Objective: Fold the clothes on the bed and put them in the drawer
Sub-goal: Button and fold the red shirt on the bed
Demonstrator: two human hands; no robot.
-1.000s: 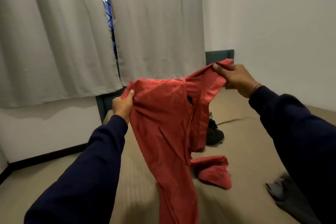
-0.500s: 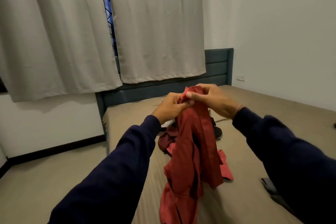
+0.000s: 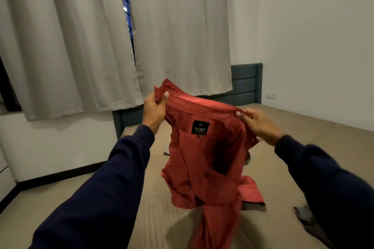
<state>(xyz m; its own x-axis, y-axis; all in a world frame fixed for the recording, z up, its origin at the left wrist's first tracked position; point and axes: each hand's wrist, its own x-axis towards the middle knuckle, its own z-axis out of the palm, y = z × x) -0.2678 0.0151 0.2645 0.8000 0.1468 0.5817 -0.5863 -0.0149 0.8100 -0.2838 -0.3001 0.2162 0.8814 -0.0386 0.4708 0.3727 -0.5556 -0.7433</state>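
While both arms in dark blue sleeves are reaching out over the bed (image 3: 303,127), the person is holding a red shirt (image 3: 204,157) up in the air by its collar. The left hand (image 3: 154,107) is pinching the left end of the collar, with the thumb pressing on the near side of the cloth and the fingers curling round the far side. The right hand (image 3: 259,124) is gripping the right end of the collar, its fingers curling over the top edge. Between the two hands the collar is stretching in a band that is sloping down toward the right. A black label (image 3: 200,127) with pale lettering is showing just under the collar, facing the camera. Below it the shirt is hanging in loose folds, and its lower part is reaching down to the tan bed cover, where one red flap is lying spread out to the right. A dark grey piece of clothing (image 3: 303,213) is lying on the bed near the right sleeve, partly hidden by it. Something small and pale is peeking out behind the shirt's left edge; what it is cannot be told. Behind the bed a blue-grey headboard (image 3: 247,81) is standing against the wall, and pale curtains (image 3: 178,26) are hanging over the window, parting slightly in the middle.
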